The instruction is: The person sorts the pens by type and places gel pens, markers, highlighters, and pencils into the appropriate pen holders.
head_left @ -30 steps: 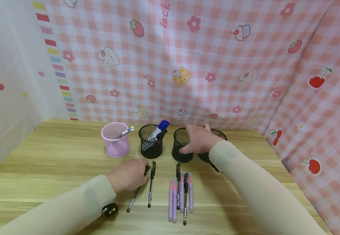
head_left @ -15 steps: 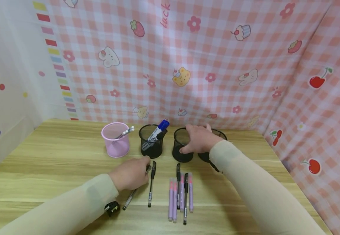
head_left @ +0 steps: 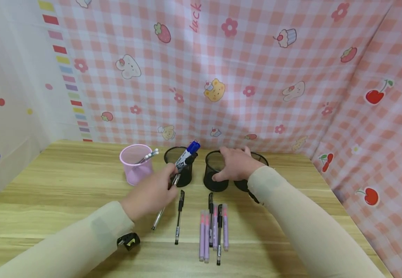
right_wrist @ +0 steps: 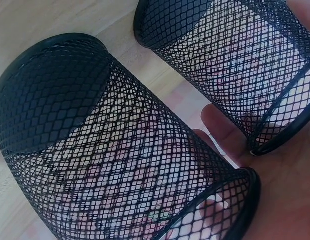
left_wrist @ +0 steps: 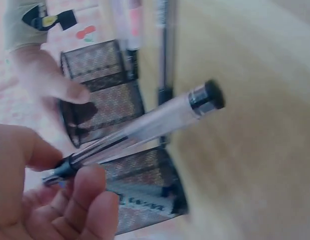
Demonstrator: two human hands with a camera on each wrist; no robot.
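Observation:
My left hand (head_left: 152,191) pinches a clear gel pen (left_wrist: 160,120) with a black grip, tilted, in front of a black mesh pen holder (head_left: 183,179). That holder contains blue- and black-capped markers (head_left: 188,154). My right hand (head_left: 239,166) holds another black mesh pen holder (head_left: 214,183), thumb on its near side. In the right wrist view, fingers (right_wrist: 220,127) show between this holder and the mesh pen holder (right_wrist: 119,135) beside it. Another gel pen (head_left: 180,216) lies near the left hand. Two gel pens (head_left: 219,239) lie among several purple highlighters (head_left: 204,237).
A pink mesh pen holder (head_left: 138,173) with white-tipped sticks (head_left: 148,155) stands at the left of the row. The wooden table (head_left: 65,185) meets a pink checked cloth (head_left: 187,77) behind and at the right. A black wrist device (head_left: 129,241) sits below the left sleeve.
My left hand has lifted the gel pen from the table and moved it forward, toward the holder with the markers. My right hand has stayed in place.

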